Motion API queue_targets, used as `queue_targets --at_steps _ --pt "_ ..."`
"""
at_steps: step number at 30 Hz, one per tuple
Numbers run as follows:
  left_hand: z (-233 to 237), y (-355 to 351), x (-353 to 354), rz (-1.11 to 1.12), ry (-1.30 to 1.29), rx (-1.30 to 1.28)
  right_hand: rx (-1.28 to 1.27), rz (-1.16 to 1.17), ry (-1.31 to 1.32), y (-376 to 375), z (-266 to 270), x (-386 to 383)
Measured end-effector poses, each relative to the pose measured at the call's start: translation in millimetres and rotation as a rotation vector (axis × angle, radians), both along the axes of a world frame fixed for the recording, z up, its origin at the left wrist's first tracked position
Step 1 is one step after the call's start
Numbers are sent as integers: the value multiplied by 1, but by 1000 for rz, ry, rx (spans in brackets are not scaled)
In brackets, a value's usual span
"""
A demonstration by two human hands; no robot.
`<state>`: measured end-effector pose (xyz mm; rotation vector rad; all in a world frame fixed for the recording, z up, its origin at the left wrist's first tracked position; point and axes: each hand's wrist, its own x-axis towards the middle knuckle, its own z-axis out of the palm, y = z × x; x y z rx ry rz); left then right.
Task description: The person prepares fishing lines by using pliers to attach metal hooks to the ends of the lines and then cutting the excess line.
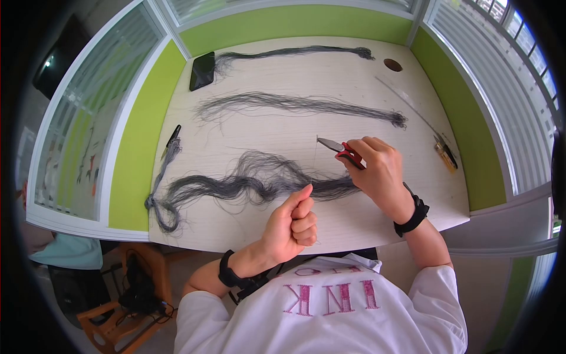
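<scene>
My right hand [380, 171] is closed around red-handled pliers [348, 152], their grey jaws pointing left above the table. From the jaw tip a thin strand [315, 158] runs down toward my left hand [290, 227], which is curled into a fist with the thumb pressed on the index finger. The strand appears to enter that pinch, though its end is hidden. Beneath both hands lies a long wavy bundle of dark grey strands [206, 187], loose and fanned out in the middle and partly covered by my right hand.
Two straighter strand bundles lie farther back: one in the middle [295, 103], one at the rear [295, 53]. A black phone [202, 71] sits back left. A knotted bundle end [150, 202] is at the left edge. Thin tools [445, 154] lie right. Green partitions [295, 26] enclose the table.
</scene>
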<state>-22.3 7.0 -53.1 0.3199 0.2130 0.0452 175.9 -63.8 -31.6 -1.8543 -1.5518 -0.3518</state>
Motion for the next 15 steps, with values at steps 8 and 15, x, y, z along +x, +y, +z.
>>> queue_targets --at_steps 8,15 --pt "-5 -4 4 0 1 -7 -74 -16 81 1 -7 3" --pt "-7 -5 6 17 20 0 -127 -26 147 2 -7 3"
